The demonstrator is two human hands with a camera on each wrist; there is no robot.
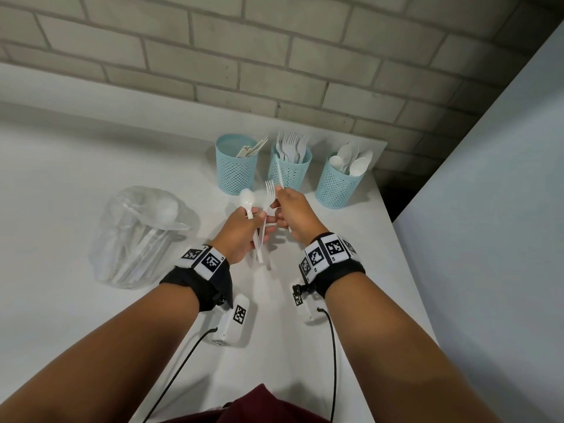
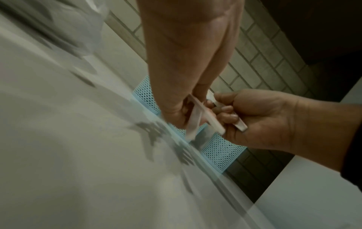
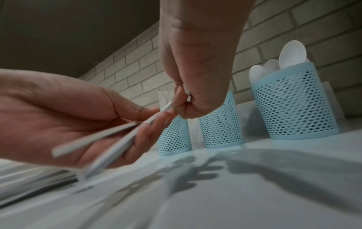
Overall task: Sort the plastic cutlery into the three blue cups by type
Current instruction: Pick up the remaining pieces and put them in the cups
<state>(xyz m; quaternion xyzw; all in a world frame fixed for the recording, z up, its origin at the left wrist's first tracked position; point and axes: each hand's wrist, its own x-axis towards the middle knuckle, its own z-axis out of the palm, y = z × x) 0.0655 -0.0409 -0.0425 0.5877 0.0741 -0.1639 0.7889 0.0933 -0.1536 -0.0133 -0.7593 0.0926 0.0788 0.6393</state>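
Note:
Three blue mesh cups stand at the back: the left cup (image 1: 236,166) holds knives, the middle cup (image 1: 290,174) forks, the right cup (image 1: 338,186) spoons. In front of them my left hand (image 1: 259,222) grips a white spoon (image 1: 246,200) and a white fork (image 1: 269,193) by their handles, heads up. My right hand (image 1: 279,206) pinches a slim white utensil (image 1: 279,172) held upright and seen edge-on; its type is unclear. The right fingers meet the left fingers at the fork's handle. In the right wrist view the right hand (image 3: 184,102) sits above the left hand's handles (image 3: 117,139).
A clear plastic bag (image 1: 140,236) with more white cutlery lies left of my hands on the white counter (image 1: 351,239). A grey brick wall (image 1: 274,56) rises behind the cups. The counter ends just right of the spoon cup, next to a pale panel (image 1: 488,209).

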